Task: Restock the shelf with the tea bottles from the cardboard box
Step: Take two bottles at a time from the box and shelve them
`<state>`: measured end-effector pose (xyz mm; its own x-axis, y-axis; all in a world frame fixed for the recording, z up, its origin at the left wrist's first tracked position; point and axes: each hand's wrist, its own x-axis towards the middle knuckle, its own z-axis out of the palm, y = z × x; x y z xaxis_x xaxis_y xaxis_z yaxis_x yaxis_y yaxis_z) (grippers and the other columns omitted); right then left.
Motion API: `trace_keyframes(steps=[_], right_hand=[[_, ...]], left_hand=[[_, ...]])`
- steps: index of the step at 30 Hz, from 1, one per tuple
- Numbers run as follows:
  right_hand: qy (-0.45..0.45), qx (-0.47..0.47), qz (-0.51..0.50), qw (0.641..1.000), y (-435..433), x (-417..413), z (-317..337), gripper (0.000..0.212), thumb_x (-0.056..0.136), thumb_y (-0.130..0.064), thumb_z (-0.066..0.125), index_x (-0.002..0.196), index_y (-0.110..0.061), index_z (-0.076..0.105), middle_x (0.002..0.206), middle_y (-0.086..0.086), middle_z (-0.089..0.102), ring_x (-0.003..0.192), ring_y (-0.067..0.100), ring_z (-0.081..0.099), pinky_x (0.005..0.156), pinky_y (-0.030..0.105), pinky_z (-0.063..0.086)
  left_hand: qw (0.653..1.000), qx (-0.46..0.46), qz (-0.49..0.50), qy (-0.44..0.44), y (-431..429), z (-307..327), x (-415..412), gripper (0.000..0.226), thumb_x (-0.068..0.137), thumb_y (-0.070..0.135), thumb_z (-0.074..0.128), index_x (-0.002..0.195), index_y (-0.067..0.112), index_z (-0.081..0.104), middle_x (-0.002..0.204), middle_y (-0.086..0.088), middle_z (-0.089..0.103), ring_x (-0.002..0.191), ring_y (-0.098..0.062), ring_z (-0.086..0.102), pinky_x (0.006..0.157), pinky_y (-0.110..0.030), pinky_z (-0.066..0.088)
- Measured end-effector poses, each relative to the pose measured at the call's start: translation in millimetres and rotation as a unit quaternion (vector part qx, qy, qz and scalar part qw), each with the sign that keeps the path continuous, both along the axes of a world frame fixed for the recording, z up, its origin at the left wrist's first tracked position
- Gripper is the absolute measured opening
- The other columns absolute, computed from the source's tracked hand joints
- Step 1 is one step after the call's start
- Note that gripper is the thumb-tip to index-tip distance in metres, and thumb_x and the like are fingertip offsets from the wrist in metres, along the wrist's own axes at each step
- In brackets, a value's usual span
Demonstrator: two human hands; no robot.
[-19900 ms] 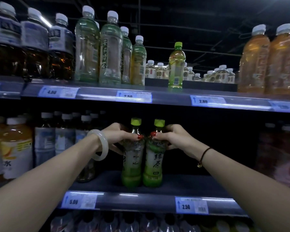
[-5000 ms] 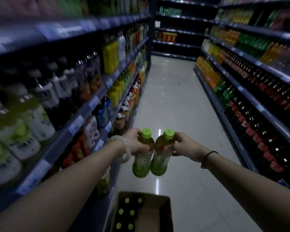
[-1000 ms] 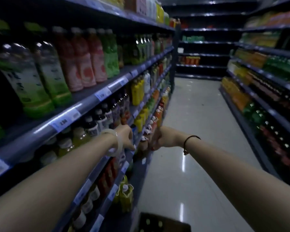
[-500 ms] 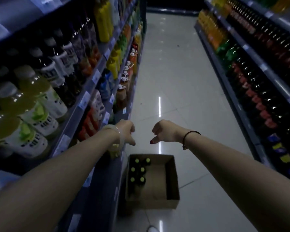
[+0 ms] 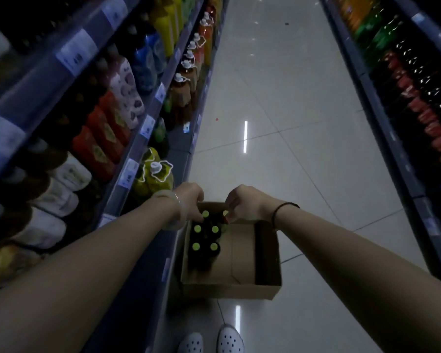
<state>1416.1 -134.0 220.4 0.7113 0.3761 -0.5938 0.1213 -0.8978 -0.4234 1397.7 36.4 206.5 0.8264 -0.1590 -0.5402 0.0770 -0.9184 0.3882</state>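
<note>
Hands (image 5: 211,202) over boxed bottles (image 5: 205,236), beside shelf (image 5: 148,128).

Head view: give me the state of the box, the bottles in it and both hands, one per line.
cardboard box: open-topped, on the floor, right side bare
tea bottles: six green caps visible, upright, grouped at the left
left hand: reaching in, fingers at the far-left cap; grip unclear
right hand: reaching in, fingers at the far-right cap; grip unclear
</note>
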Motion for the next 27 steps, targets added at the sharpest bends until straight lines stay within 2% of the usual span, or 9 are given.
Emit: trace_keyframes(steps=[3,6,7,11,15,19,22,24,27], right_hand=[[0.006,-0.002,-0.003,1.0,0.0,-5.3,-61.7,0.032,0.076,-0.022,0.073,0.102,-0.006,0.066,0.098,0.008,0.067,0.096,0.026,0.062,0.079,0.031,0.051],[0.006,0.0,-0.004,1.0,-0.3,-9.9,-131.0,0.015,0.075,-0.021,0.073,0.083,-0.012,0.064,0.085,0.005,0.063,0.088,0.024,0.061,0.07,0.027,0.044],[0.009,-0.001,-0.002,1.0,0.2,-11.5,-153.6,0.015,0.075,-0.021,0.072,0.082,-0.011,0.064,0.087,0.007,0.064,0.089,0.024,0.061,0.07,0.027,0.045],[0.017,-0.004,0.003,1.0,3.0,-19.4,-235.1,0.037,0.077,-0.021,0.072,0.107,-0.001,0.065,0.108,0.014,0.068,0.103,0.027,0.062,0.085,0.033,0.051],[0.021,-0.002,0.0,1.0,3.4,-22.9,-304.6,0.043,0.076,-0.022,0.074,0.113,-0.005,0.061,0.112,0.01,0.066,0.107,0.027,0.061,0.087,0.034,0.052],[-0.002,-0.002,0.009,1.0,2.6,-23.5,-350.2,0.04,0.077,-0.021,0.072,0.111,-0.003,0.061,0.109,0.012,0.065,0.101,0.028,0.061,0.086,0.038,0.053],[-0.015,-0.001,0.014,1.0,2.3,-23.5,-375.3,0.026,0.078,-0.021,0.07,0.096,-0.004,0.063,0.094,0.009,0.064,0.087,0.025,0.059,0.07,0.032,0.05],[-0.02,-0.006,0.016,1.0,2.8,-23.3,-388.8,0.015,0.079,-0.019,0.07,0.08,-0.011,0.056,0.077,0.001,0.055,0.078,0.022,0.052,0.055,0.025,0.039],[-0.02,0.0,0.008,1.0,3.2,-19.2,-405.1,0.02,0.081,-0.018,0.069,0.077,-0.016,0.049,0.069,-0.007,0.046,0.075,0.018,0.05,0.049,0.02,0.032]], left_hand=[[1.0,0.001,-0.001,0.002,2.1,-60.1,-2.8,0.051,0.071,0.023,0.08,0.115,0.003,0.063,0.111,-0.012,0.066,0.102,-0.027,0.064,0.09,-0.038,0.054],[1.0,0.008,-0.002,0.0,5.1,-123.4,-7.7,0.046,0.072,0.025,0.079,0.11,0.005,0.063,0.107,-0.011,0.066,0.101,-0.027,0.064,0.089,-0.037,0.054],[1.0,0.01,-0.003,0.001,6.0,-144.6,-9.8,0.045,0.073,0.026,0.078,0.11,0.005,0.063,0.106,-0.011,0.066,0.101,-0.026,0.063,0.089,-0.036,0.053],[1.0,0.004,0.0,0.007,10.2,-229.0,-17.8,0.045,0.074,0.024,0.078,0.113,0.008,0.061,0.107,-0.009,0.063,0.099,-0.024,0.063,0.083,-0.032,0.053],[1.0,0.006,0.006,0.0,6.5,-294.7,-22.4,0.056,0.075,0.023,0.078,0.124,0.007,0.056,0.118,-0.011,0.062,0.107,-0.026,0.062,0.087,-0.031,0.051],[1.0,0.011,0.004,-0.005,2.5,-339.8,-21.0,0.05,0.076,0.023,0.076,0.121,0.009,0.058,0.117,-0.011,0.063,0.105,-0.026,0.063,0.085,-0.031,0.052],[1.0,0.016,0.019,-0.018,2.3,-365.2,-21.4,0.057,0.073,0.023,0.078,0.124,0.009,0.056,0.121,-0.012,0.06,0.107,-0.028,0.061,0.086,-0.032,0.052],[0.999,0.022,0.024,-0.012,2.4,-378.6,-23.1,0.063,0.074,0.021,0.077,0.13,0.009,0.052,0.126,-0.013,0.057,0.112,-0.028,0.06,0.093,-0.035,0.051],[0.999,0.03,0.023,0.002,2.9,-393.5,-22.9,0.061,0.076,0.019,0.076,0.131,0.009,0.052,0.128,-0.014,0.056,0.114,-0.029,0.059,0.095,-0.036,0.051]])
